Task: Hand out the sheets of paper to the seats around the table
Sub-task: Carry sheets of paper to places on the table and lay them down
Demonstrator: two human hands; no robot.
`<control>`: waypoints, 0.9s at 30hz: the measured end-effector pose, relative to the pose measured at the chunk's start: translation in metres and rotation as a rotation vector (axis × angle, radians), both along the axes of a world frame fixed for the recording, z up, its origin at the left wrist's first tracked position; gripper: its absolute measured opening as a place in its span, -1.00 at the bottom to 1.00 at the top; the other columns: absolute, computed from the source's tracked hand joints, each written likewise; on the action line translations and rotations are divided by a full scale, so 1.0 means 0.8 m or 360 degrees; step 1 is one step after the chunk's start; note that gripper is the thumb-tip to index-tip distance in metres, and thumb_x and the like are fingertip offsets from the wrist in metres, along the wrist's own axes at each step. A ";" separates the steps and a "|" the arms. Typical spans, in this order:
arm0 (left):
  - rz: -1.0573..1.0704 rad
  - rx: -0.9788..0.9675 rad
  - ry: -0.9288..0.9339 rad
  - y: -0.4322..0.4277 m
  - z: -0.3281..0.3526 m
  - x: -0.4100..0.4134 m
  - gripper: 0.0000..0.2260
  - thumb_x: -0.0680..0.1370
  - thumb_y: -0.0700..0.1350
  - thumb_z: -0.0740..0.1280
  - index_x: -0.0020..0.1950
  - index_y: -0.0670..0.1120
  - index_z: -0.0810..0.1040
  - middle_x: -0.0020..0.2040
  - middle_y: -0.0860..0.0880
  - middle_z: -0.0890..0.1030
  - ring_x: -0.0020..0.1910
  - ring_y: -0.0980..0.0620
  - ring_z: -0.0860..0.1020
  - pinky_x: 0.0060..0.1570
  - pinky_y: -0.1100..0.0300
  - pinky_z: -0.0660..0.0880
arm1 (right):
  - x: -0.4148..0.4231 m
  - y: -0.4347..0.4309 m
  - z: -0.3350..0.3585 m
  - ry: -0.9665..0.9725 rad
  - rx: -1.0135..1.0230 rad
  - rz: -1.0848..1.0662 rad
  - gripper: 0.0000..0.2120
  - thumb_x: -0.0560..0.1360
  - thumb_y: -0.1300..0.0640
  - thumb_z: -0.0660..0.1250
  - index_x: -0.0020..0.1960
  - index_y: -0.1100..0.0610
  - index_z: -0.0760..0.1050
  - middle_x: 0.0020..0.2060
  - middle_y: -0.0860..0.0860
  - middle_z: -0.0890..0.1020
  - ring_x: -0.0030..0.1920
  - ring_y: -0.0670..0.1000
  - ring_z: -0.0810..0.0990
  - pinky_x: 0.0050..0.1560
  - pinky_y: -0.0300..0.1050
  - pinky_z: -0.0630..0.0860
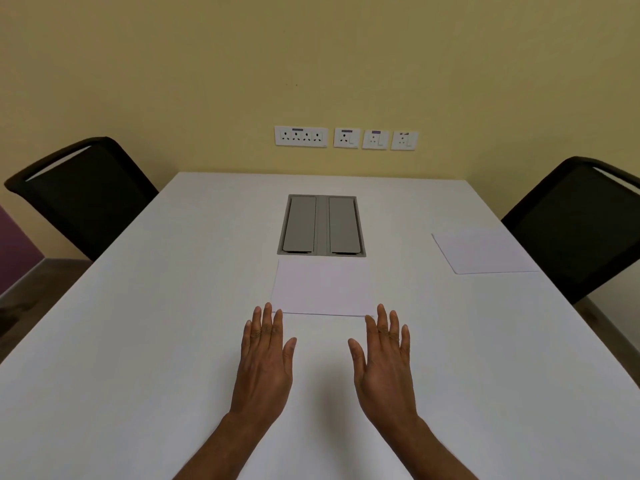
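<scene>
Sheets of paper (322,289) lie in a thin stack just on our side of the grey cable hatch (321,225), and both hands rest flat and unclenched at the stack's near edge, gripping nothing. Our left hand (265,358) has its fingertips at the near-left corner of the stack, our right hand (382,362) at the near-right corner; whether they touch the paper or only the table (138,341) we cannot tell. To the right of the hatch, one sheet (485,251) already lies before the right chair (575,226), so we judge that seat served. To the left of the hatch, the place before the left chair (86,192) has no paper. The step in hand looks like taking the next sheet; that calls for peeling a single top sheet free, without dragging those beneath, and carrying it left of the hatch. Beyond the hatch, the wall sockets (346,138) carry small dark labels, too small for us to read.
</scene>
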State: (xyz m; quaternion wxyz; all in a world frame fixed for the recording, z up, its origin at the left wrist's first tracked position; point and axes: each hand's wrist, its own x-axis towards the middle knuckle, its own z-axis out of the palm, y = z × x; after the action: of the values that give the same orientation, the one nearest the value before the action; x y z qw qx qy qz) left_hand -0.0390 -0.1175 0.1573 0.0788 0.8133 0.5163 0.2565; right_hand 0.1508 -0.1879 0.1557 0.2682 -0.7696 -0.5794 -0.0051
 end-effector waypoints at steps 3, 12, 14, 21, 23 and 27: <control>0.0020 -0.0053 0.0010 0.021 -0.033 0.003 -0.40 0.64 0.14 -0.13 0.58 -0.17 0.14 0.61 -0.12 0.12 0.60 -0.08 0.00 0.55 0.14 -0.17 | 0.012 0.021 -0.029 0.0036 -0.0034 -0.0022 -0.46 0.68 -0.09 0.04 0.57 0.16 0.17 0.61 0.06 -0.01 0.61 0.04 -0.16 0.58 0.10 -0.14; 0.0054 -0.0146 0.0011 0.091 -0.129 0.008 -0.28 0.62 0.24 -0.28 0.56 -0.22 0.19 0.59 -0.17 0.16 0.59 -0.13 0.04 0.55 0.11 -0.15 | 0.044 0.083 -0.123 0.0135 -0.0190 -0.0142 -0.45 0.66 -0.08 0.06 0.54 0.21 0.22 0.61 0.14 0.06 0.61 0.12 -0.06 0.58 0.10 -0.12; 0.0073 -0.0170 0.0003 0.106 -0.152 0.010 -0.25 0.60 0.27 -0.31 0.56 -0.21 0.17 0.59 -0.16 0.14 0.60 -0.11 0.02 0.56 0.12 -0.15 | 0.048 0.094 -0.143 0.0148 -0.0225 -0.0155 -0.44 0.66 -0.09 0.07 0.55 0.20 0.20 0.61 0.14 0.05 0.61 0.11 -0.07 0.58 0.09 -0.14; 0.0150 -0.0363 -0.0023 0.142 -0.214 0.014 -0.11 0.48 0.39 -0.42 0.60 -0.16 0.02 0.63 -0.10 -0.01 0.60 0.01 -0.13 0.56 0.11 -0.16 | 0.059 0.127 -0.196 0.0387 -0.0272 -0.0331 -0.37 0.64 -0.10 0.12 0.57 0.25 0.12 0.60 0.20 0.05 0.60 0.16 -0.05 0.58 0.11 -0.12; 0.0187 -0.0372 -0.0032 0.149 -0.223 0.014 -0.17 0.52 0.36 -0.35 0.60 -0.16 0.02 0.63 -0.11 0.00 0.60 0.00 -0.11 0.57 0.09 -0.13 | 0.064 0.132 -0.208 0.0408 -0.0260 -0.0401 -0.33 0.63 -0.13 0.10 0.57 0.27 0.09 0.59 0.22 0.08 0.60 0.16 -0.03 0.57 0.11 -0.10; 0.0230 -0.0320 -0.0017 0.163 -0.232 0.020 -0.41 0.66 0.14 -0.05 0.61 -0.16 0.04 0.63 -0.10 0.04 0.62 -0.01 -0.06 0.58 0.02 -0.02 | 0.073 0.142 -0.219 0.0365 -0.0193 -0.0484 -0.29 0.62 -0.20 0.05 0.58 0.27 0.09 0.58 0.19 0.15 0.60 0.13 0.01 0.58 0.07 -0.10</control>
State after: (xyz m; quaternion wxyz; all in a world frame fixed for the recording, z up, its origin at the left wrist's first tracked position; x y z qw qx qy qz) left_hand -0.0231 0.0126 -0.0279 0.1440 0.7606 0.5962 0.2129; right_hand 0.2094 -0.0739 -0.0197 0.2818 -0.8585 -0.4215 0.0771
